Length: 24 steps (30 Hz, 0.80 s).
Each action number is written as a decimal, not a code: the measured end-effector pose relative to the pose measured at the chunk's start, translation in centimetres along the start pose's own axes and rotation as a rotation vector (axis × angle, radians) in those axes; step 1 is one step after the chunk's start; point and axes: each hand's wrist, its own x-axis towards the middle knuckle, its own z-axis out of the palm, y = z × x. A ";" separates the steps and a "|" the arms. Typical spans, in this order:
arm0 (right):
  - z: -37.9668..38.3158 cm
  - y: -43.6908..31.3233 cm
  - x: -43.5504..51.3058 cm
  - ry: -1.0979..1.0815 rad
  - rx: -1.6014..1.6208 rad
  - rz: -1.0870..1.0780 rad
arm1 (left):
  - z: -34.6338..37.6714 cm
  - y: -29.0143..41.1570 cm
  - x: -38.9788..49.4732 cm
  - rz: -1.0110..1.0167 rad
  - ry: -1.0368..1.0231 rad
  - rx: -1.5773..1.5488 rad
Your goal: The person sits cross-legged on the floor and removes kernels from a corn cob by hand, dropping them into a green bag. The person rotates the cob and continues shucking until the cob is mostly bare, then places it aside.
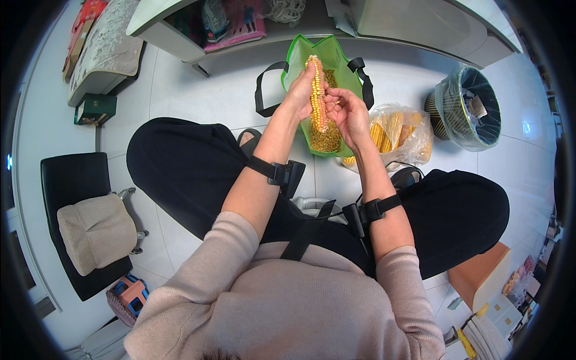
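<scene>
My left hand (300,92) grips a partly shelled corn cob (317,96), which stands nearly lengthwise in front of me. Yellow kernels cover its left side, while reddish bare cob shows along the right. Curled fingers of my right hand (347,112) press against the cob's right side; a small yellow spot among them is too small to identify. Below both hands, a green bag (355,83) with black handles stands open on the floor, and loose corn kernels (326,141) lie inside it. Right of it, a clear plastic bag (420,123) holds several corn cobs (386,137).
A lined trash bin (480,112) stands to the right, with waste inside. The white cabinet (405,27) spans the far side, close behind the green bag. On the left are a black chair (74,175) with a beige cushion (96,231) and a dark green box (96,109).
</scene>
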 end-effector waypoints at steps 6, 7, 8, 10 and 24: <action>-0.3 0.1 0.1 -0.032 -0.087 -0.014 | -0.3 -0.1 0.3 0.012 0.003 0.021; -0.2 0.2 0.2 -0.029 -0.150 -0.028 | -0.3 -0.1 0.2 0.014 -0.004 0.034; -0.2 0.4 0.2 -0.025 -0.213 -0.042 | -0.1 -0.1 0.2 0.028 0.017 0.046; 0.1 0.6 0.2 0.018 -0.347 -0.076 | 0.5 -0.4 0.0 0.058 0.058 0.071; 0.8 0.8 -0.3 0.127 -0.614 -0.132 | 1.7 -0.8 -0.6 0.087 0.102 0.194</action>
